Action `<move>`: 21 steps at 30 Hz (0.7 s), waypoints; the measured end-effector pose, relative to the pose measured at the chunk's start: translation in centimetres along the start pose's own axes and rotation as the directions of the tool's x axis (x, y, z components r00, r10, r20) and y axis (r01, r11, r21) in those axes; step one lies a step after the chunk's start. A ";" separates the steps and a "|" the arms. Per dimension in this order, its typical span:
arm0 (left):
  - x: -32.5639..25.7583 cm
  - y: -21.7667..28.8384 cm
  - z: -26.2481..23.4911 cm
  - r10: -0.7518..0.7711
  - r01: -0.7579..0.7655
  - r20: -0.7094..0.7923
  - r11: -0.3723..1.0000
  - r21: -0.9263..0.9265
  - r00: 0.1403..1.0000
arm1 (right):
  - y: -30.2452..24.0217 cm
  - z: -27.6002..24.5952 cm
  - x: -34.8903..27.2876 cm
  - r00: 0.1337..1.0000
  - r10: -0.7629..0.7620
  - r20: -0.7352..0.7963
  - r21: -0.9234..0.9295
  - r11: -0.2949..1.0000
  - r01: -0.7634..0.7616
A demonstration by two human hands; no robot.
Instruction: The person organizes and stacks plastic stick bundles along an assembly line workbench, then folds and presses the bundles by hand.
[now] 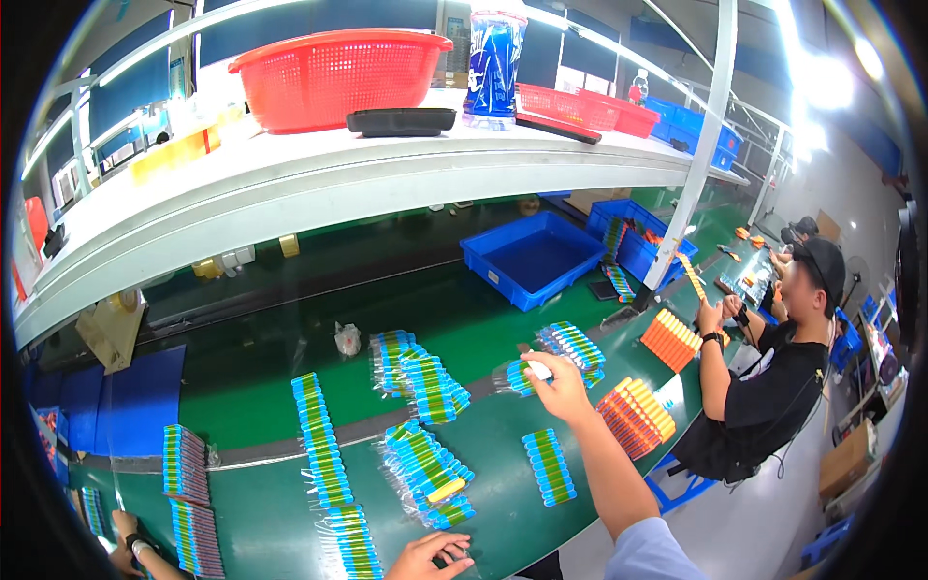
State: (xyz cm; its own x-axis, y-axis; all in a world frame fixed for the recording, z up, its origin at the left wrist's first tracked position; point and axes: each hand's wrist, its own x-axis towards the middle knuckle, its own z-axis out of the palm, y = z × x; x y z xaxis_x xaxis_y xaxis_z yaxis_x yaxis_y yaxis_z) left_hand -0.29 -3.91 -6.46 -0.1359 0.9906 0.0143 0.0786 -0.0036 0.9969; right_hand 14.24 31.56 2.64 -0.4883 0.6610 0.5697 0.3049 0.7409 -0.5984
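My right hand (564, 394) reaches forward over the green bench, its fingers closed on a small white object (538, 369) whose kind I cannot make out. Just beyond and beside it lie stacks of slim blue sticks with a green band (572, 345). Low in the picture, my left hand (432, 558) rests at the bench with fingers loosely bent and apart, holding nothing visible. In front of it is a heap of the same sticks (425, 469), one yellow piece (447, 490) on top. A single row of sticks (548, 468) lies between my hands.
A long row of sticks (322, 440) lies to the left. Orange stick bundles (636, 418) are beside my right forearm. A blue tray (534, 259) stands farther back below a white shelf (387, 184). A co-worker (773, 358) sits at right; another person's hand (126, 541) shows at left.
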 end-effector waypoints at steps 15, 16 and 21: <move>-0.1 0.1 -0.1 0.004 -0.004 0.000 0.998 0.057 1.000 | 5.8 2.9 0.5 0.970 0.134 0.202 0.302 0.934 -0.191; -0.1 0.0 -0.2 0.005 -0.005 -0.003 0.998 0.059 1.000 | 5.5 2.9 0.6 0.968 0.173 0.180 0.366 0.902 -0.229; 0.1 -0.2 0.0 -0.003 0.003 0.017 1.000 0.007 1.000 | 8.3 3.3 0.5 0.908 0.155 0.389 0.190 0.951 -0.243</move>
State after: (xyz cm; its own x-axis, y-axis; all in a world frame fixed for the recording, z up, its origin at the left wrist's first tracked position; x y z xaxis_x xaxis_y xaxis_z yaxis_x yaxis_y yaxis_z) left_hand -0.33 -3.77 -6.67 -0.1190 0.9928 0.0100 0.0847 0.0002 0.9964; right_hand 13.84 37.67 -3.90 -0.7143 0.6689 0.2057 0.2536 0.5214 -0.8147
